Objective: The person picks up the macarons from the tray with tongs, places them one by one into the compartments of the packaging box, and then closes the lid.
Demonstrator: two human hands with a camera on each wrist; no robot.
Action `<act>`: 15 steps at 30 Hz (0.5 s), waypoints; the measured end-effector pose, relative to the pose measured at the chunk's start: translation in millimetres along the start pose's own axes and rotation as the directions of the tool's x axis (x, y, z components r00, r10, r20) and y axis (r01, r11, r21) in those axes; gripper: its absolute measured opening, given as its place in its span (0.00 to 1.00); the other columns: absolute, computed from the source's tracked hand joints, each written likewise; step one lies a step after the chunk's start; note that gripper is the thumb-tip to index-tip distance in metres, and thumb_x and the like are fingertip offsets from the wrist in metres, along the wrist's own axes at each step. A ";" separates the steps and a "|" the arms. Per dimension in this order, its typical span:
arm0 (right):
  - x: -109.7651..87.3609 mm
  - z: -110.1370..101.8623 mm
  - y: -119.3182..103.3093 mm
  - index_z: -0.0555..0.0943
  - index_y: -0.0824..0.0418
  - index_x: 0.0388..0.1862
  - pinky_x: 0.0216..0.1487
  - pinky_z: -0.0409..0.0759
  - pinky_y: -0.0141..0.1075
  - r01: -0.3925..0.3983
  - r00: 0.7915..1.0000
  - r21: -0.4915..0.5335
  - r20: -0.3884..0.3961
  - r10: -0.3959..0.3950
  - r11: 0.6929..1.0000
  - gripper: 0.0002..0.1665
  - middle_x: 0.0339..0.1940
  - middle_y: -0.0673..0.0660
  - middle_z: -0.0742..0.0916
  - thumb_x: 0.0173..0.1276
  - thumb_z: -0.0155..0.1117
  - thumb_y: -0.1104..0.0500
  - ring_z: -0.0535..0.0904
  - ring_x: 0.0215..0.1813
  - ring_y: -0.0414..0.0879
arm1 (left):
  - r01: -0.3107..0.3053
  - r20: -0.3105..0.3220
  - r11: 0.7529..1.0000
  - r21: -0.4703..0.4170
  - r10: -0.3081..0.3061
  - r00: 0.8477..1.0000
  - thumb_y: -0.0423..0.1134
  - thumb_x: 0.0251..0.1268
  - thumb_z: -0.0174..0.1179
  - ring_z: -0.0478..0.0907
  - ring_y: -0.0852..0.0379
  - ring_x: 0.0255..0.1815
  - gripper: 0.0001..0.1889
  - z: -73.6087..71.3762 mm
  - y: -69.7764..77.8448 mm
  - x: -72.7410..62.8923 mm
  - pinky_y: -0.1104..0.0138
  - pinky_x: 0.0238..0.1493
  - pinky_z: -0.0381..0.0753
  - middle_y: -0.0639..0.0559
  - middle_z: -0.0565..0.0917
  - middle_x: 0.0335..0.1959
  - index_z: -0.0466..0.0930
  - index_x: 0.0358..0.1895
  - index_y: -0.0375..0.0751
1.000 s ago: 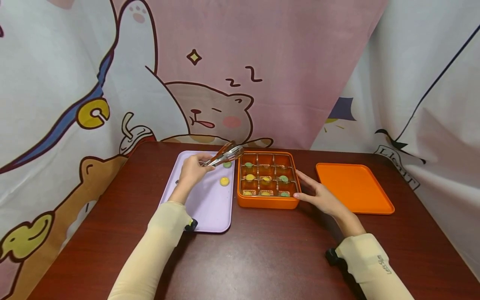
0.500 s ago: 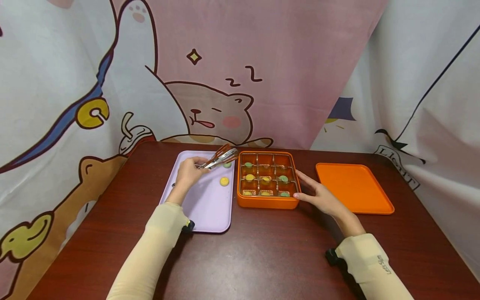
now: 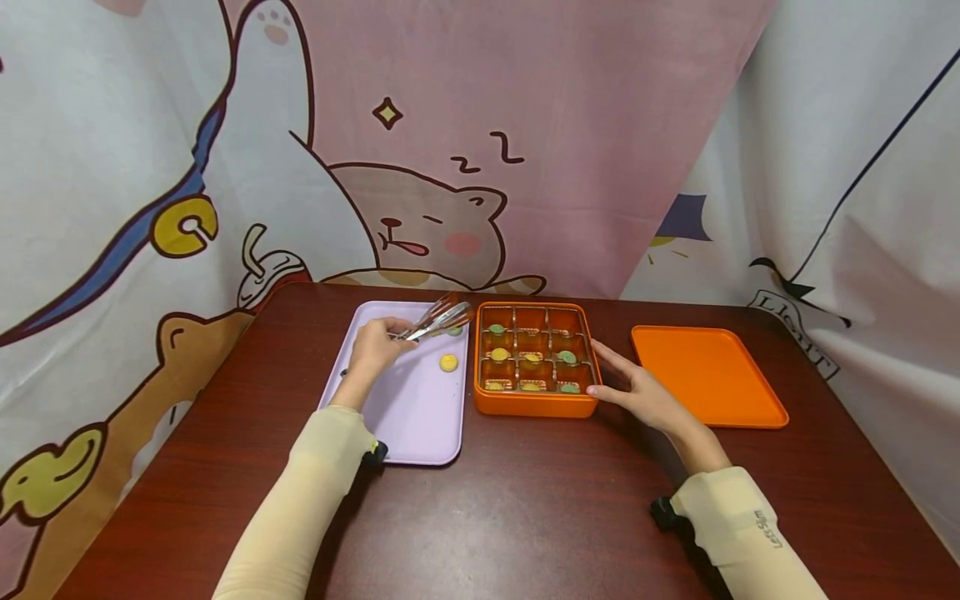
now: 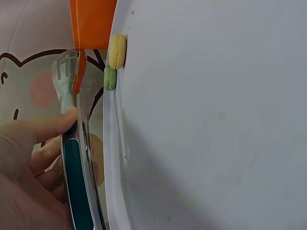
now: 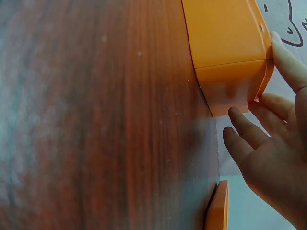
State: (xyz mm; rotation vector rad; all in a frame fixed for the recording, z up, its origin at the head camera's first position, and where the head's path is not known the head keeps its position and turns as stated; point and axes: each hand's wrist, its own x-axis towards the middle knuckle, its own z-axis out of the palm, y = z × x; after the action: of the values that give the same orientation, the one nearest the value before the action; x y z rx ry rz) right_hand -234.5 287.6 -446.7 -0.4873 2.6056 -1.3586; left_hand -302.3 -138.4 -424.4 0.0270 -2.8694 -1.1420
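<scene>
My left hand (image 3: 375, 350) grips a pair of tongs (image 4: 76, 177) with teal handle inlays, thumb on top. The tongs' clear tips point right above the lilac tray (image 3: 416, 433), overlapping a green macaron (image 4: 110, 78) in the head view; nothing shows between them. A yellow macaron (image 3: 448, 362) lies nearer on the tray. To the right stands an orange box (image 3: 536, 406) with a divided insert, yellow and green macarons in several compartments. My right hand (image 3: 641, 393) rests at the box's right side, thumb on the near corner rim, fingers only slightly bent.
An orange lid (image 3: 708, 375) lies on the dark wooden table (image 3: 540, 500), right of the box. Behind the table hangs a printed curtain (image 3: 585, 142). Small crumbs (image 4: 223, 116) dot the tray.
The left hand and tongs have shifted slightly left and down over the tray, the tips drawing away from the box edge. My right hand and the box stay in place.
</scene>
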 end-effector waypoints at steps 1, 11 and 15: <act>0.0 0.0 0.0 0.50 0.53 0.82 0.72 0.53 0.69 0.000 1.000 -0.001 0.000 0.000 1.000 0.48 0.83 0.63 0.56 0.72 0.64 0.52 0.54 0.79 0.67 | 0.007 0.002 1.000 0.002 -0.007 1.000 0.40 0.57 0.72 0.83 0.44 0.52 0.21 0.0 -0.1 -0.1 0.54 0.53 0.76 0.42 0.87 0.52 0.85 0.55 0.42; 1.0 -0.1 1.8 0.50 0.53 0.82 0.72 0.52 0.70 0.003 1.000 -0.001 0.002 -0.003 1.000 0.48 0.83 0.63 0.55 0.72 0.64 0.52 0.53 0.80 0.67 | 0.061 0.028 0.998 0.035 -0.062 0.998 0.40 0.55 0.72 0.82 0.44 0.54 0.22 0.7 -1.0 -0.7 0.53 0.54 0.76 0.43 0.87 0.54 0.85 0.55 0.42; 1.3 -0.4 2.4 0.50 0.53 0.82 0.72 0.52 0.70 0.005 1.000 -0.001 0.002 -0.005 1.000 0.48 0.83 0.63 0.55 0.72 0.64 0.52 0.53 0.80 0.67 | 0.091 0.033 0.994 0.056 -0.093 0.995 0.39 0.55 0.72 0.82 0.44 0.53 0.20 0.7 -2.2 -0.4 0.55 0.51 0.76 0.44 0.87 0.53 0.85 0.53 0.42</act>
State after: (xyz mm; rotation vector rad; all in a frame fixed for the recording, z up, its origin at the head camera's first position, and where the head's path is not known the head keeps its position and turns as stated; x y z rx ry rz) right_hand -236.3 288.7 -448.4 -0.4954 2.6052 -1.3578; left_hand -301.9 -139.5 -426.5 0.1441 -2.9583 -1.0897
